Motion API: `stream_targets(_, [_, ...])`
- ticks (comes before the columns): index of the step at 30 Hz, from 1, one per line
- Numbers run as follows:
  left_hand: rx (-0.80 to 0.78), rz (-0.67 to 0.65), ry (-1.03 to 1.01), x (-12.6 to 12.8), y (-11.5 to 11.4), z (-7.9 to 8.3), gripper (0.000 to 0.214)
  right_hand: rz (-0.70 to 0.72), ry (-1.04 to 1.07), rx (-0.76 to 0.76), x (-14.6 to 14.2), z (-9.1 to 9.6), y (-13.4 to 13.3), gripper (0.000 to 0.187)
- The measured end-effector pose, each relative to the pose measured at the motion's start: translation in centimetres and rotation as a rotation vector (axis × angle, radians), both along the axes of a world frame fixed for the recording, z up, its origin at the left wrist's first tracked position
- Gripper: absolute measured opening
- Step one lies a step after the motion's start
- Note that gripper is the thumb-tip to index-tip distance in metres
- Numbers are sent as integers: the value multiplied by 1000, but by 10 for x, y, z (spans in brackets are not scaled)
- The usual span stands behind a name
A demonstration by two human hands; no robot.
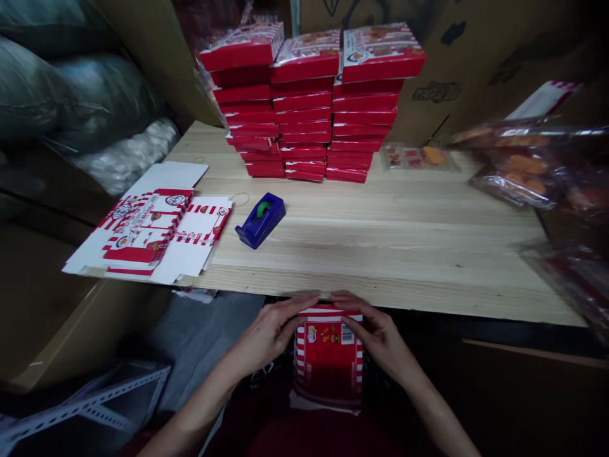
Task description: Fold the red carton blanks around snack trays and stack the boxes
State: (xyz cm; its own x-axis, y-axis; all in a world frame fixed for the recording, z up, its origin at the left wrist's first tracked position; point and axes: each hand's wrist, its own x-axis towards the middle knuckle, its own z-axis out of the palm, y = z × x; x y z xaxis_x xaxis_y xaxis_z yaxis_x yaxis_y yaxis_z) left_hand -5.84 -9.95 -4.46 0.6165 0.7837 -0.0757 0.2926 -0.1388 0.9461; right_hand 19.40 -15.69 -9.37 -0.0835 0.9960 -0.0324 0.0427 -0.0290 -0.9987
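The left hand (269, 333) and right hand (378, 336) curl, fingers closed, over the top end of a red-and-white printed carton (328, 362), held upright just off the near edge of a wooden desk (380, 254). Stacked red boxes (304, 108) rise at the far edge; a blue tape dispenser (261, 220) and flat carton blanks (147, 235) lie toward the left edge.
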Motion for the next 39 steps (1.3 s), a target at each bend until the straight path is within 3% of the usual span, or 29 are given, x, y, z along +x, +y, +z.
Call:
stream_targets(5, [-54, 107, -42, 4, -7, -6, 40, 11, -47, 15, -2, 3, 0, 26])
stream_targets(11, [0, 250, -106, 8, -22, -24, 38, 54, -115, 55, 2, 0, -5, 30])
stream_targets(19, [-102, 175, -84, -1, -14, -19, 29, 30, -163, 145, -1, 1, -11, 30])
stream_targets(24, [23, 141, -36, 2, -16, -22, 39, 78, -256, 199, -2, 0, -11, 39])
stream_targets(30, [-70, 96, -63, 3, -9, -21, 28, 90, -184, 177, 0, -4, -6, 32])
stream_targets(35, [58, 106, -56, 7, -10, -23, 29, 58, -180, 146, 0, -1, -1, 29])
stream_targets(39, [193, 82, -71, 2, -21, -15, 35, -34, -79, -8, 4, 14, -1, 28])
